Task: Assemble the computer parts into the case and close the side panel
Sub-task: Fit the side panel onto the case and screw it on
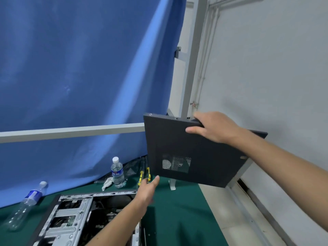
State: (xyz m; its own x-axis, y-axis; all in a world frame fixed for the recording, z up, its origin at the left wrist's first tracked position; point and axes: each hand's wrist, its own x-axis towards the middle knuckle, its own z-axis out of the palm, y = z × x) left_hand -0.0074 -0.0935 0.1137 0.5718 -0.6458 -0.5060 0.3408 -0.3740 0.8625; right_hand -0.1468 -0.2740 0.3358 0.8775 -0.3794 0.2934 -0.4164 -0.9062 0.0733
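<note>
So right hand point(213, 128) grips the panel point(191, 157) by its top edge, left hand point(147, 189) is loose; I'd catch the bottom edge before lowering onto the case point(71, 219).

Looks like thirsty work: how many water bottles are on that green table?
2. One water bottle stands upright near the blue curtain, beside a crumpled tissue. The other bottle lies tilted at the table's left edge. More may be out of view.

We see our left hand point(146, 189) and right hand point(215, 127) bare, both forearms uncovered to the frame edge: no sleeves, gloves, rings or watch.
</note>
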